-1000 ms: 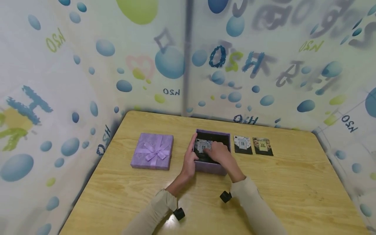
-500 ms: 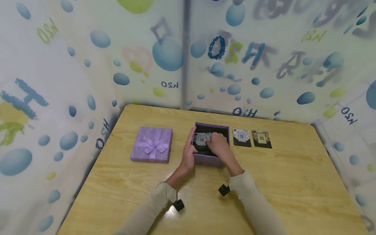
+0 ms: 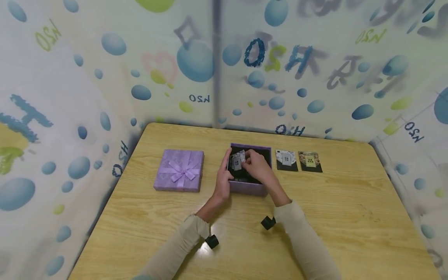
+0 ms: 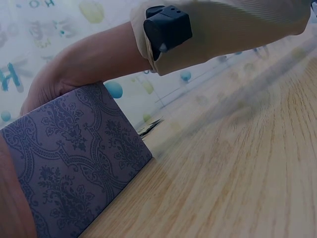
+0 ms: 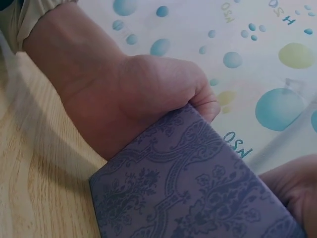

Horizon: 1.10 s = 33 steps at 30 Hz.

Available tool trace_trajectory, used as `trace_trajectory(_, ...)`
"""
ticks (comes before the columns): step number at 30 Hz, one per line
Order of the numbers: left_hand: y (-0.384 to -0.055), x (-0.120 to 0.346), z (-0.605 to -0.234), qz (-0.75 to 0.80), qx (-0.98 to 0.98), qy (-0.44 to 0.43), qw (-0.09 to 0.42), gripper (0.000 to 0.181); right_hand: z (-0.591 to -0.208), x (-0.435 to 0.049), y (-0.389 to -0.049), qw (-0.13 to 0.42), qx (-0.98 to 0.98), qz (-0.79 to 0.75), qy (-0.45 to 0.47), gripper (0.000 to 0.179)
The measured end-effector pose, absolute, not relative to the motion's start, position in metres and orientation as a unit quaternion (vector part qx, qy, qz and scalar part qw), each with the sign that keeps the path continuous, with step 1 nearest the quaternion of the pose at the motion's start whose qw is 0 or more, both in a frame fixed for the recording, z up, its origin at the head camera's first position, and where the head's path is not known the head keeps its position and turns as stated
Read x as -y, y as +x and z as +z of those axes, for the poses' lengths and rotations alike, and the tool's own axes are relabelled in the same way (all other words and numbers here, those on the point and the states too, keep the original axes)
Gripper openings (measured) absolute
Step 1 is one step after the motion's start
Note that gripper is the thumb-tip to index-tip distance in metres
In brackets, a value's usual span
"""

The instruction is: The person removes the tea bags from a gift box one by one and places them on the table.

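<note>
Lid (image 3: 179, 170) off, two packets (image 3: 286, 161) lay outside the purple box (image 3: 247, 189). Right hand (image 3: 259, 166) pinched a third packet (image 3: 237, 160), tilted inside, seemingly unfinished; left hand (image 3: 223, 181) braced the box, fingers straight.

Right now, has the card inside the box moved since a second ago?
Yes: the card has tilted, its right edge now higher against the purple box.
</note>
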State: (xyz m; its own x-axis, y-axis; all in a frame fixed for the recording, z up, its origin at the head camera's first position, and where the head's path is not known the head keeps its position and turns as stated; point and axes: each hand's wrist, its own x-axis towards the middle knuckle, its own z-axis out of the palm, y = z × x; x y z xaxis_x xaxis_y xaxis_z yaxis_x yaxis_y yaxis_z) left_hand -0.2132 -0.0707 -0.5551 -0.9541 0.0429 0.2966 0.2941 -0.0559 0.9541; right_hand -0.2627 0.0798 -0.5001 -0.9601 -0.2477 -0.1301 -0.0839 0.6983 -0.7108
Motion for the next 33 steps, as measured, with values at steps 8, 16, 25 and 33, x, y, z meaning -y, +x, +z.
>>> trace_trajectory(8, -0.214, 0.07, -0.557, -0.723, 0.675, -0.115, 0.089, 0.091, -0.502, -0.081, -0.262, 0.119, -0.877, -0.455, -0.101, 0.05)
trace_trajectory(16, -0.214, 0.07, -0.558, -0.718, 0.682, -0.113, 0.087, 0.091, -0.499, -0.083, -0.26, 0.117, -0.858, -0.489, -0.102, 0.052)
trace_trajectory(25, -0.216, 0.069, -0.559, -0.715, 0.683, -0.114, 0.092, 0.089, -0.497, -0.084, -0.259, 0.087, -0.847, -0.512, -0.113, 0.049)
trace_trajectory(33, -0.205, 0.07, -0.536, -0.723, 0.675, -0.119, 0.085, 0.087, -0.495, -0.084, -0.259, 0.088, -0.836, -0.532, -0.108, 0.051)
